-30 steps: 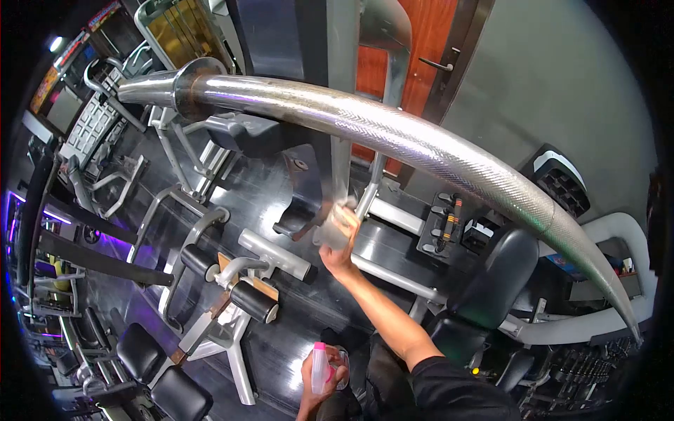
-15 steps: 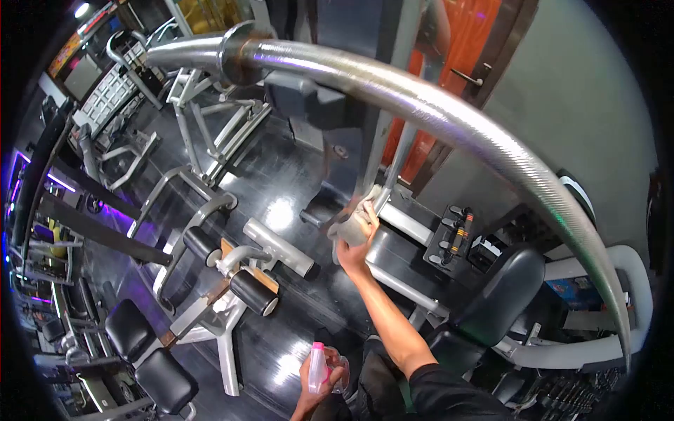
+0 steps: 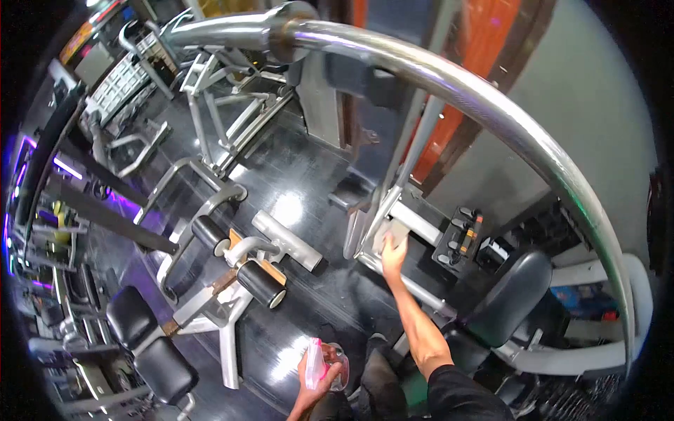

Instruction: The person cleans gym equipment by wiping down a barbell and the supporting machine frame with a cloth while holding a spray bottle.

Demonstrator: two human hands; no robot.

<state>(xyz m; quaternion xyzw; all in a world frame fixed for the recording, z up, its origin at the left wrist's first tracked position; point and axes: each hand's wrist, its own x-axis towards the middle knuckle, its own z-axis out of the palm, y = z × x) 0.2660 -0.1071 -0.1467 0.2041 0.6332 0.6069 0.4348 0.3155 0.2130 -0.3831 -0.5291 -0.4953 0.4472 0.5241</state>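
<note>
My right hand (image 3: 394,257) reaches forward to the base of a grey-framed gym machine (image 3: 420,223). Its fingers are closed on a pale cloth (image 3: 399,230), which lies against the machine's lower frame; the fingertips are partly hidden. Low in the view, close to my legs, my left hand (image 3: 330,379) is wrapped round a clear spray bottle (image 3: 314,365) with pink parts.
A thick knurled metal bar (image 3: 449,81) arcs across the top and right, close to the camera. A padded leg-roller machine (image 3: 242,270) stands left of centre. Black seat pads (image 3: 509,291) are at right, a grey wall (image 3: 583,105) behind. Glossy dark floor (image 3: 302,295) lies between machines.
My right hand has moved right and lower with the cloth, from the machine's upright toward its base frame. The left hand keeps the spray bottle, turned slightly. The camera view has shifted.
</note>
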